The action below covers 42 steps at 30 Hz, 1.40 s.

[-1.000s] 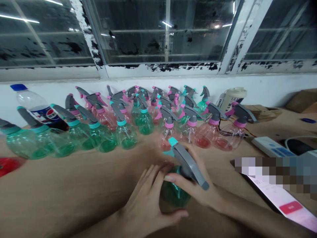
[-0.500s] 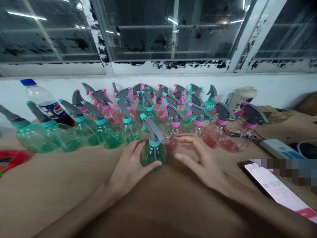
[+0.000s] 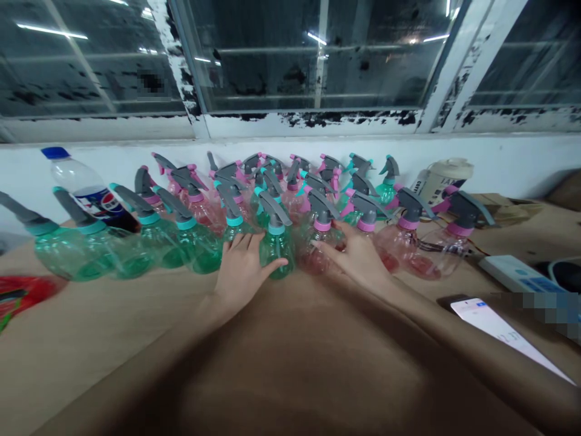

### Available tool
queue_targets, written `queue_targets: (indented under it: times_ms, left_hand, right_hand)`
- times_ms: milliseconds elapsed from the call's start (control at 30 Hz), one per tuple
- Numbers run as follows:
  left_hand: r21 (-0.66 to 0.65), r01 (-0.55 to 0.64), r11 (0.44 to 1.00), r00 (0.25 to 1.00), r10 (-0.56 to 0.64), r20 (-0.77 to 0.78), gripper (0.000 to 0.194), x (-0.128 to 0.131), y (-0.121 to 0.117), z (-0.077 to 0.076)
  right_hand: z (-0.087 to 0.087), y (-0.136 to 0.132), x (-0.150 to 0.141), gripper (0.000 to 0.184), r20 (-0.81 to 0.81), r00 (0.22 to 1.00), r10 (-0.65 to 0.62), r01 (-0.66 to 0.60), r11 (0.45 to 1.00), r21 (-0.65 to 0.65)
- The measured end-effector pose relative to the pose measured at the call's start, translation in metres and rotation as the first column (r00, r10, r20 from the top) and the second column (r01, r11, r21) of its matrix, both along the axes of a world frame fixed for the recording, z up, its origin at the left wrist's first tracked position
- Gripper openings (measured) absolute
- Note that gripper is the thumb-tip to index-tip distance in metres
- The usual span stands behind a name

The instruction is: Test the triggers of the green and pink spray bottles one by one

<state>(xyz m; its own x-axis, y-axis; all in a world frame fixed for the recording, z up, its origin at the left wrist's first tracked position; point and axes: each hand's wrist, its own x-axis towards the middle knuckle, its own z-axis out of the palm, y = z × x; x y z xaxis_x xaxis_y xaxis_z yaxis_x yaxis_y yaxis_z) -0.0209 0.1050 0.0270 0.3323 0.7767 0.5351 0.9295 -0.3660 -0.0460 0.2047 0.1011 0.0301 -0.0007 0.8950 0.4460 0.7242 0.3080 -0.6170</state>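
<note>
Cupping a green bottle (image 3: 275, 248) at the front

It stood upright on the table (image 3: 290, 363), nozzle pointing away. The left hand (image 3: 240, 266) curved round its side, thumb across the front, probably to steady it. The right hand (image 3: 358, 257), thumb and fingers parted, bracketed the pink bottle (image 3: 313, 261) just beside it (I couldn't tell whether they touched), perhaps guarding against a knock in such close packing.

green bottle (image 3: 276, 247): turquoise collar (image 3: 276, 230), grey lever (image 3: 278, 212) | pinkish bottle (image 3: 314, 261): pink collar (image 3: 322, 226) | cola bottle (image 3: 75, 177): blue cap (image 3: 55, 153) | tabletop (image 3: 113, 315): tan
</note>
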Motion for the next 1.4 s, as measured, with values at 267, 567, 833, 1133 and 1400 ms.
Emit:
queue_targets:
  times_ms: [267,567,833,1133,1400]
  left_hand:
    - [0.102,-0.050,0.994,0.992,0.061,-0.108,0.062,0.005,0.004,0.006]
    - [0.111,-0.083,0.990,0.981,0.101,-0.168,0.067,0.008,0.008,0.004]
    - [0.086,-0.079,0.993,0.993,0.086,-0.084,0.067,0.007,-0.023,0.005]
    - [-0.202,0.356,0.913,0.932,-0.331,0.148,0.067,0.035,-0.087,-0.012]
    - [-0.276,0.547,0.790,0.820,-0.441,0.364,0.078,0.058,-0.098,-0.035]
  right_hand:
    - [-0.004,0.008,-0.009,0.056,0.082,0.996,0.016,-0.021,0.998,0.062]
    - [-0.007,-0.046,0.004,0.046,0.130,0.985,0.115,-0.119,0.993,0.018]
    - [-0.012,-0.072,0.018,0.032,0.124,0.982,0.140,-0.140,0.990,-0.011]
    - [0.016,-0.088,0.029,0.043,0.219,0.947,0.236,-0.222,0.971,-0.084]
    - [0.018,-0.090,0.048,0.038,0.230,0.856,0.464,-0.461,0.885,-0.071]
